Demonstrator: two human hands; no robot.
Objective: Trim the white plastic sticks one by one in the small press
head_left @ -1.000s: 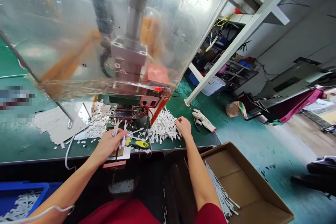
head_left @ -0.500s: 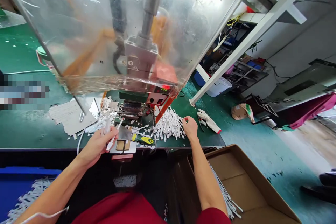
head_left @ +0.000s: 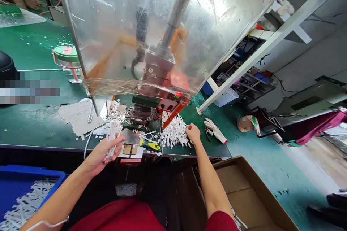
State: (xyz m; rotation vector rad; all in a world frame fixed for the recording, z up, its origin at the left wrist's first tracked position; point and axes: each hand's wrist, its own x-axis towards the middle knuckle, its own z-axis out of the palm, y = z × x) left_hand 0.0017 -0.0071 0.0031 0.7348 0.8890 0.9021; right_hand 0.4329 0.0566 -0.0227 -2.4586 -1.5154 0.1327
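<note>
My left hand [head_left: 108, 151] is closed around several thin white strips [head_left: 108, 140], which stick out above and below its fingers. It hovers at the bench's front edge, left of the press tooling [head_left: 138, 115]. My right hand [head_left: 193, 134] has its fingers pinched together at the right side of a heap of white strips [head_left: 173, 131]; what lies between the fingertips is too small to make out. Between the hands lies a yellow-and-green-handled scraper [head_left: 150, 145], its flat blade [head_left: 131, 136] in front of the tooling.
A clear plastic guard [head_left: 114, 21] hangs over the press. White scraps and cardboard sheets [head_left: 81, 117] lie left, work gloves [head_left: 215, 130] right. A blue bin [head_left: 51, 173] of strips stands lower left, a cardboard box [head_left: 255, 195] lower right. A green-lidded jar [head_left: 67, 56] stands farther back.
The view has swung so the press appears farther right. My left hand has drawn its strips slightly down and away from the tooling. My right hand remains at the heap's right side.
</note>
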